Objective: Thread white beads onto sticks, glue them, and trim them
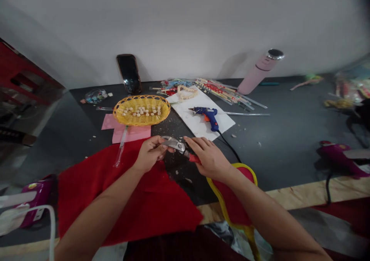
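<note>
My right hand (212,157) is closed around the red handle of a pair of pruning shears (175,143), whose metal blades point left. At the blade tips, my left hand (152,153) has its fingers pinched together; what they hold, if anything, is too small or hidden to make out. Below my left hand and forearm lies a red cloth (153,199). Just beyond it stands a yellow woven basket (133,120) with several small pale pieces inside. A blue glue gun (212,118) rests on a white sheet (199,128) beyond my right hand.
Glue sticks and wrapped strips (216,89) lie along the wall. A pink bottle (257,76) and a phone (129,74) lean there. Purple devices (338,157) sit at both sides. The glue gun's black cord (229,145) runs towards a yellow-edged red piece (251,172). Pale scraps dot the table.
</note>
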`<state>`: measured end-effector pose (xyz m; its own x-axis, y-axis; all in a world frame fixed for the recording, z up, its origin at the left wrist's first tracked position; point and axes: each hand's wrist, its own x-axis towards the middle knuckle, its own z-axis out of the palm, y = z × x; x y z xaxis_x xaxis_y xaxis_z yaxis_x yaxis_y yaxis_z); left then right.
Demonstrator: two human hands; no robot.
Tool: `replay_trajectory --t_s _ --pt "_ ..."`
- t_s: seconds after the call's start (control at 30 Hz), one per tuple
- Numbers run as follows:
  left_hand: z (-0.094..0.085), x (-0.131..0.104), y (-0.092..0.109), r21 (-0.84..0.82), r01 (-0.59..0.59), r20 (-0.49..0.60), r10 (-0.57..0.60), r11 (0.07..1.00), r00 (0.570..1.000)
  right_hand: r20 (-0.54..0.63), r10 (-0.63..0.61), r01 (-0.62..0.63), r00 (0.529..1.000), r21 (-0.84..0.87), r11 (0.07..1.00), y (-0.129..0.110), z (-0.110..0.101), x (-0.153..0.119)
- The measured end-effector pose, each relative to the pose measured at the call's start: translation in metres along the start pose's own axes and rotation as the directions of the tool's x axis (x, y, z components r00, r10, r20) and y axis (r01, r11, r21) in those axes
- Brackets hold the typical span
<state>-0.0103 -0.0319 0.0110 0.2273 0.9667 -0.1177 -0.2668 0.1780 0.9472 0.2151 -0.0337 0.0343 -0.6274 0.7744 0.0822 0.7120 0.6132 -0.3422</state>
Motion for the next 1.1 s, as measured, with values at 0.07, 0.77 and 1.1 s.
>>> replay_trajectory --t_s 0.07,0.77,1.1 --pt "-0.002 0.0 0.0 0.019 -0.007 0.02 0.006 1.0 1.0 0.001 -0.007 0.007 1.0 0.004 1.0 0.0 -0.001 0.0" --pt "0.001 -0.002 -0.01 0.212 -0.079 -0.131 0.108 0.974 0.985 -0.018 0.037 -0.037 0.999 0.011 0.999 -0.003 0.005 -0.001" --pt "-0.002 -0.003 -0.002 0.22 0.004 -0.029 0.002 0.976 1.0 0.004 -0.015 0.015 1.0 -0.002 1.0 0.001 -0.001 0.0"
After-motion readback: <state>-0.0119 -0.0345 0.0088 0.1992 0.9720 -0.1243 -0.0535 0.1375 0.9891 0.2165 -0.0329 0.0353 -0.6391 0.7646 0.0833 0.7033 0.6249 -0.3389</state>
